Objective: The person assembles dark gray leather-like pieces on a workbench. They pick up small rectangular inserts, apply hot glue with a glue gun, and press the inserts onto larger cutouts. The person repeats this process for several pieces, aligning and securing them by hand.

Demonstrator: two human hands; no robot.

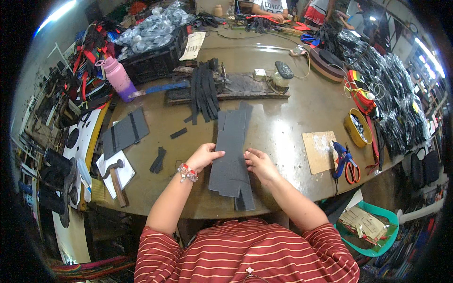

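Observation:
A loose stack of dark grey flat strips (pixel 229 141), foam or fabric by the look of it, lies lengthwise in front of me, ends uneven. My left hand (pixel 203 157) grips its left edge, thumb on top and fingers partly hidden at the side. At the right edge is my right hand (pixel 261 165), fingers loosely curled and apart; whether the fingertips touch the stack is hard to see. Beyond it, a bundle of black strips (pixel 204 92) hangs over a wooden board (pixel 240 87). Short black pieces (pixel 158 159) lie to the left.
Left are a hammer (pixel 116 184), a dark grey panel (pixel 125 132) and a pink-purple bottle (pixel 117 78). Right are a cardboard piece (pixel 316 153), a blue glue gun (pixel 339 158), orange-handled scissors (pixel 351 170) and a yellow bowl (pixel 353 132). Another person (pixel 270 8) works at the far end.

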